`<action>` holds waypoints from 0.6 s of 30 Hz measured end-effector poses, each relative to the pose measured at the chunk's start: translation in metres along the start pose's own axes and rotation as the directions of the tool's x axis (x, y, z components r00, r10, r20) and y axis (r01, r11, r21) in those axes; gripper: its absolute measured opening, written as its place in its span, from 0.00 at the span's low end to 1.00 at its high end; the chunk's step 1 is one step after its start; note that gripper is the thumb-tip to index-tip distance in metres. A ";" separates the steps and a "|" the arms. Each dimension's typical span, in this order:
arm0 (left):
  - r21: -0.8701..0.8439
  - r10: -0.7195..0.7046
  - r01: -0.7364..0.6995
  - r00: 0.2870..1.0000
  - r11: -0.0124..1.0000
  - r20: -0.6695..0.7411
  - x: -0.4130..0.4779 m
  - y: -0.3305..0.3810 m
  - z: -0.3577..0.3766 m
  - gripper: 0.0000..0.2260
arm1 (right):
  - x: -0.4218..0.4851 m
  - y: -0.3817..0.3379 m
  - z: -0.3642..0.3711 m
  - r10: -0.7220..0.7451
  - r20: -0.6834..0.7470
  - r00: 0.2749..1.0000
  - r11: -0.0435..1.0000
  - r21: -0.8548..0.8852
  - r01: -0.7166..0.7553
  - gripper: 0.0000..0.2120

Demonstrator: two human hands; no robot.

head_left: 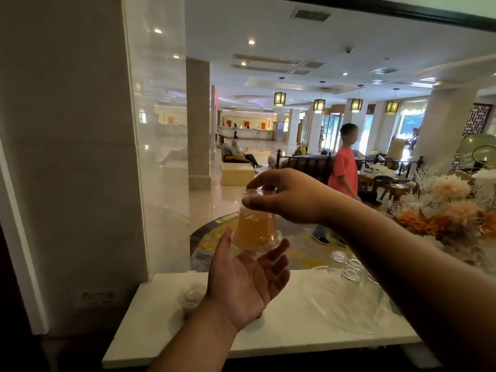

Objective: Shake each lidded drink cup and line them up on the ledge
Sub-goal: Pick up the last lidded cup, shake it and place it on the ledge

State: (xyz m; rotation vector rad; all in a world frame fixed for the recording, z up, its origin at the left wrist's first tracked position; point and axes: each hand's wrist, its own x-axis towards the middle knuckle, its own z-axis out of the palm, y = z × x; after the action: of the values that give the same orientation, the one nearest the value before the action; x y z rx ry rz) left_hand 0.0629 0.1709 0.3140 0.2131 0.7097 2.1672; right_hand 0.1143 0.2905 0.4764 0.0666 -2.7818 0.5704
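A clear plastic drink cup (pixel 256 226) with amber liquid hangs upside down above the white ledge (pixel 166 326), its wide lidded end pointing down. My right hand (pixel 290 196) grips the cup's narrow upper end from above with thumb and fingers. My left hand (pixel 247 280) is spread palm-up just under the lid, fingertips touching its rim. Another lidded clear cup (pixel 193 294) stands on the ledge to the left of my left wrist, partly hidden by it.
A clear glass tray (pixel 343 304) with several upturned glasses (pixel 349 267) sits on the ledge's right half. Orange and white flowers (pixel 451 210) stand at the far right. A marble pillar (pixel 80 157) bounds the left. Beyond the opening lies a lobby where a person in red (pixel 343 173) walks.
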 end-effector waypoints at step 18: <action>0.004 0.004 -0.004 1.000 1.000 -0.008 -0.006 -0.001 0.000 0.35 | 0.004 0.007 0.006 0.005 0.009 1.000 1.000 0.003 -0.005 0.27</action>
State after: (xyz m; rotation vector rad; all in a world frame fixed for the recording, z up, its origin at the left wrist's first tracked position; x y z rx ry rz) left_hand 0.0676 0.1669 0.3142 0.2079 0.7185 2.1723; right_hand 0.1076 0.2949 0.4695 0.0631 -2.7904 0.5769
